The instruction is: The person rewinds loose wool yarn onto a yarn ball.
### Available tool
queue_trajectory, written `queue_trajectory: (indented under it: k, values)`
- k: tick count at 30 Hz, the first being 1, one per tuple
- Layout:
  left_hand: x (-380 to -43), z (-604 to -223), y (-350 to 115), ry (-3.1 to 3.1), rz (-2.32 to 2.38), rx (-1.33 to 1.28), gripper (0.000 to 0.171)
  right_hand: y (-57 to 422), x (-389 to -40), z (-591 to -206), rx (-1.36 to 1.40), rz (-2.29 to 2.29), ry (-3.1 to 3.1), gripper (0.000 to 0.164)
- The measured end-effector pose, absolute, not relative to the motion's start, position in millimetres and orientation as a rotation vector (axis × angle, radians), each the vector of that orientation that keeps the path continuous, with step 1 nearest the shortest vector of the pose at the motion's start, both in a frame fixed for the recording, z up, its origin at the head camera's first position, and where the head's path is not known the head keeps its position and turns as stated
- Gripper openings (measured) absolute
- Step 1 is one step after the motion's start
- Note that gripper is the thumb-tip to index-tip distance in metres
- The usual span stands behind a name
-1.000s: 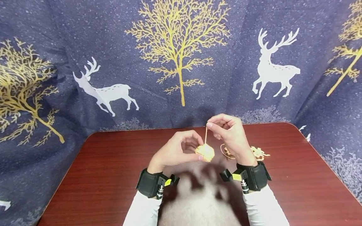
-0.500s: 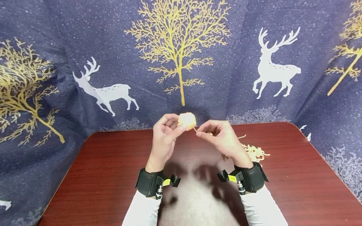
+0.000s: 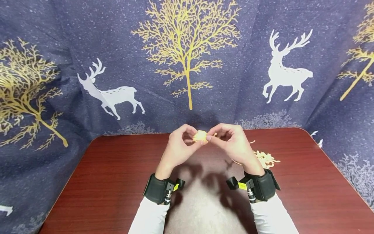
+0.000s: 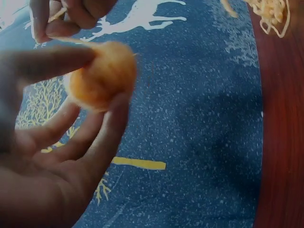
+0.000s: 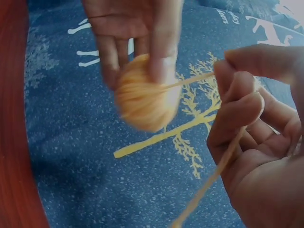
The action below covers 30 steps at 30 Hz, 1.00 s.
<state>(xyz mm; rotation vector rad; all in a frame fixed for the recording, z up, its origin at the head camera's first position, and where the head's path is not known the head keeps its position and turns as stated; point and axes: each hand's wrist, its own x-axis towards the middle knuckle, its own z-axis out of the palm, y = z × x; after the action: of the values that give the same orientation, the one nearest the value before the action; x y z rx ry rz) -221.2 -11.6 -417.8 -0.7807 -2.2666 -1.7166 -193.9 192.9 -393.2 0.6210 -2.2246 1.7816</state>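
A small ball of yellow-orange yarn [image 3: 200,136] is held up above the table, pinched between the thumb and fingers of my left hand [image 3: 179,148]. Wound strands show on the ball [image 5: 142,102] in the right wrist view. Just to its right, my right hand [image 3: 232,143] pinches the yarn strand [image 5: 194,81] that comes off the ball. From there the strand passes through the curled fingers of the right hand [image 5: 259,109] and hangs down below. The ball's far side is hidden by the left fingers [image 4: 114,121] in the left wrist view.
A loose heap of the same yarn [image 3: 265,159] lies on the reddish-brown table [image 3: 117,175], right of and partly behind the right wrist. A dark blue cloth [image 3: 163,107] with trees and deer hangs behind the table. Black straps with cameras [image 3: 261,185] sit on both wrists.
The ball went up and left in the left hand, then came back down toward the middle. My right hand moved lower, close to the ball, and the strand between them shortened.
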Motion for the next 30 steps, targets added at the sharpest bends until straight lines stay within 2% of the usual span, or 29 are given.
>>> queue_trajectory:
  k: [7,13,18,24,30]
  values:
    - [-220,-418,-14,-2.485,-1.642,-1.116,0.031,197,-195,-392,0.476,2.017,-1.997,0.008]
    - [-213,-412,-18,-2.307,-2.025,-1.427,0.03,199,-199,-396,0.418,2.087,-1.925,0.008]
    - [-211,-406,-22,-1.948,-2.353,-1.558,0.033,197,-200,-399,0.479,2.127,-1.935,0.008]
    - [-211,-405,-21,-1.592,-2.497,-1.428,0.026,192,-200,-401,0.576,2.021,-2.092,0.008]
    - [-211,-404,-14,-1.403,-2.553,-0.974,0.033,189,-196,-399,0.648,1.766,-2.31,0.006]
